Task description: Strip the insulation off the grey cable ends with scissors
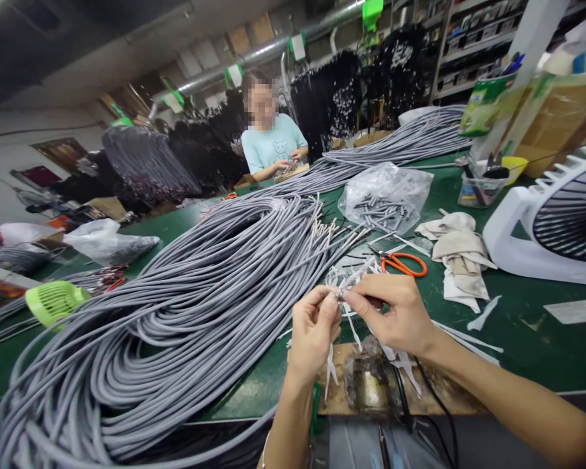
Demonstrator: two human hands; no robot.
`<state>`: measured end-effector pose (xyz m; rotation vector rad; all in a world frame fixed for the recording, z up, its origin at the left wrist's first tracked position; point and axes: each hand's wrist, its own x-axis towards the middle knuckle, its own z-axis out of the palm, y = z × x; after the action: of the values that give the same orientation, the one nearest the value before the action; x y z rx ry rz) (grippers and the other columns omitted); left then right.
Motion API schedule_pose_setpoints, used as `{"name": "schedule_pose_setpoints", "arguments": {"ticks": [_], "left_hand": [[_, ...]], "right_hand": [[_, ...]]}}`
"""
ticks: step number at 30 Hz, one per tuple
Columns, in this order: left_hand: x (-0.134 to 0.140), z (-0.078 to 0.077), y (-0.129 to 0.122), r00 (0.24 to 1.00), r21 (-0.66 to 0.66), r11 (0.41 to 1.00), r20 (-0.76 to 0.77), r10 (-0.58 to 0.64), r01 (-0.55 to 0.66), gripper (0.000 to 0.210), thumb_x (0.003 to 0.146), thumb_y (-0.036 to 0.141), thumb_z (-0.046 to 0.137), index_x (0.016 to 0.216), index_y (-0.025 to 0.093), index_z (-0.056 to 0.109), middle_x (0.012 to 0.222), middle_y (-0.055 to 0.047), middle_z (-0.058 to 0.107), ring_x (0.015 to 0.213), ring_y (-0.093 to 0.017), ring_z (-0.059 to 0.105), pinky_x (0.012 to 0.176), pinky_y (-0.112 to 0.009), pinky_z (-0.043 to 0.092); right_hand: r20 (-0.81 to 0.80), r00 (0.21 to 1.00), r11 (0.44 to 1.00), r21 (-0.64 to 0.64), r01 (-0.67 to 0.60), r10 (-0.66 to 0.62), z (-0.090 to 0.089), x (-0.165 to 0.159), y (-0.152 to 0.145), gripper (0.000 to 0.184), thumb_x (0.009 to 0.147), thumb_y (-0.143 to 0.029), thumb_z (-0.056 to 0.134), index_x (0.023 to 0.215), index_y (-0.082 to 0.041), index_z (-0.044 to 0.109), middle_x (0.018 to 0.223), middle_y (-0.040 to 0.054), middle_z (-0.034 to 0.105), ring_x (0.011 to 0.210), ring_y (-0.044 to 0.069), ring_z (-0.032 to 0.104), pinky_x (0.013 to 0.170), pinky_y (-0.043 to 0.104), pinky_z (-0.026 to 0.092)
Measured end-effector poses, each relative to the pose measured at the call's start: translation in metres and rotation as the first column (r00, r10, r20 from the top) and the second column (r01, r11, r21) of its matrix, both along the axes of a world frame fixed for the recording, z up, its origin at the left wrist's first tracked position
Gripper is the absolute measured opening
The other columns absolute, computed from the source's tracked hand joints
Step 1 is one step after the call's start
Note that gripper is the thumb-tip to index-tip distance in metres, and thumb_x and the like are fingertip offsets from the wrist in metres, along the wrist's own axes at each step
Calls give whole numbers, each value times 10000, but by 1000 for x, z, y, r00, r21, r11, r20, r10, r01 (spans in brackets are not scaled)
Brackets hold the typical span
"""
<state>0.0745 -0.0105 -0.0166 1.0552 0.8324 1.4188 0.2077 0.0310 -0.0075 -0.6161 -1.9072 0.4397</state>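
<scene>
My left hand (pixel 315 329) and my right hand (pixel 395 309) meet in front of me, both with thumb and fingers pinched together. A small pale piece sits between the fingertips, too small and covered to name. Thin white strips (pixel 354 329) hang and lie tangled around the fingers. One grey cable (pixel 247 436) runs up to my left forearm and is lost behind it. Below the hands, a dirty block with a yellowish metal front (pixel 368 389) rests on a brown board (pixel 334 397). Orange-handled scissors (pixel 404 264) lie just beyond my right hand.
A large coil of grey cables (pixel 176 312) covers the green table (pixel 522 348) at left. A plastic bag of short grey pieces (pixel 385 198), cloths (pixel 461 251) and a white fan (pixel 557 215) stand beyond and right. A person (pixel 273 140) works across the table.
</scene>
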Motion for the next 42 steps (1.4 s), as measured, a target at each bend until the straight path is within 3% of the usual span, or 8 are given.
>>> {"name": "schedule_pose_setpoints", "arguments": {"ticks": [3, 10, 17, 29, 34, 36, 39, 42], "left_hand": [[4, -1, -2, 999, -1, 1000, 10, 30, -30, 175, 810, 306, 545, 737, 153, 504, 499, 93, 203, 382, -9, 121, 342, -122, 124], [5, -1, -3, 987, -7, 987, 21, 158, -157, 202, 781, 326, 578, 738, 130, 552, 475, 93, 248, 374, -5, 157, 346, -125, 139], [-2, -1, -1, 878, 124, 888, -141, 458, -443, 171, 737, 279, 629, 821, 132, 657, 589, 2, 579, 413, -31, 397, 385, -143, 298], [5, 2, -3, 852, 199, 881, -234, 468, -430, 160, 703, 225, 655, 834, 137, 688, 614, -21, 651, 447, -81, 515, 418, -180, 420], [4, -1, -4, 724, 385, 809, -378, 578, -444, 147, 690, 164, 657, 831, 168, 701, 741, -41, 680, 619, -137, 598, 551, -223, 477], [3, -3, -5, 653, 454, 782, -443, 615, -427, 143, 697, 157, 645, 827, 173, 703, 749, -43, 682, 640, -145, 606, 572, -229, 480], [2, -6, -3, 605, 426, 797, -520, 603, -428, 153, 714, 177, 623, 843, 171, 705, 784, -60, 698, 682, -169, 631, 634, -260, 499], [1, -5, 2, 629, 296, 822, -534, 564, -486, 179, 713, 231, 628, 853, 154, 707, 817, -85, 705, 735, -200, 642, 699, -301, 505]], "right_hand": [[-23, 998, 979, 196, 61, -57, -2, -1, -2, 176, 788, -166, 531, 628, -142, 602, 551, 12, 577, 506, 90, 486, 513, 215, 366], [-6, 996, 961, 263, 85, -87, -4, -7, -1, 157, 775, -147, 551, 625, -146, 601, 555, 12, 603, 525, 99, 538, 531, 211, 399], [-9, 964, 947, 187, 261, -264, -1, -2, -3, 129, 779, -160, 551, 665, -145, 609, 572, 8, 577, 513, 94, 487, 525, 227, 359], [42, 967, 958, 153, 242, -251, -2, -3, -5, 177, 808, -208, 530, 671, -143, 619, 563, 3, 565, 504, 86, 468, 524, 221, 339], [51, 977, 978, -24, 206, -205, 0, -5, -6, 288, 842, -228, 482, 570, -153, 541, 469, -39, 415, 435, 68, 353, 460, 215, 282], [46, 979, 980, -27, 198, -196, -1, -7, -8, 290, 841, -212, 480, 562, -154, 529, 467, -41, 405, 433, 68, 347, 460, 217, 279], [19, 988, 979, 142, 147, -151, -3, -10, -17, 219, 823, -172, 490, 623, -143, 573, 511, -13, 485, 471, 83, 409, 486, 233, 297], [82, 996, 911, 405, -73, 43, -4, -14, -29, 198, 810, -208, 509, 640, -152, 595, 485, -13, 493, 457, 95, 407, 468, 254, 270]]}}
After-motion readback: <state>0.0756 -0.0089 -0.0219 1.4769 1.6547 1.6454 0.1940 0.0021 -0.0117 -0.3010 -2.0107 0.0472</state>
